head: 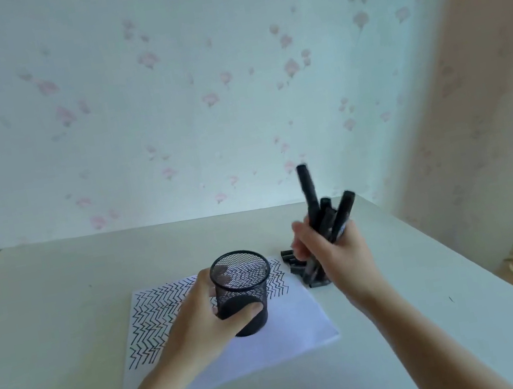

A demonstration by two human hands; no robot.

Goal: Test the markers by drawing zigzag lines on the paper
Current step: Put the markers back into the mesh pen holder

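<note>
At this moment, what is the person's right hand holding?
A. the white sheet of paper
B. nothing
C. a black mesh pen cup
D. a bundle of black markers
D: the right hand grips a bundle of black markers pointing upward, while the left hand holds the black mesh pen cup over the zigzag-covered white paper.

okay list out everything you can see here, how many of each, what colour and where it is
Black wire-mesh pen cup: one, black, upright over the paper, gripped by the left hand.
White sheet of paper: one, white with rows of black zigzag lines, flat on the table.
Black markers in a bundle: several, exact count unclear, black, held up by the right hand.
Loose black markers: a few, black, lying on the table right of the paper, partly hidden.
Pale table: one, off-white.
Floral wallpaper wall: pale with pink flowers, behind the table.
Left hand: gripping the cup.
Right hand: gripping the bundle.
</note>
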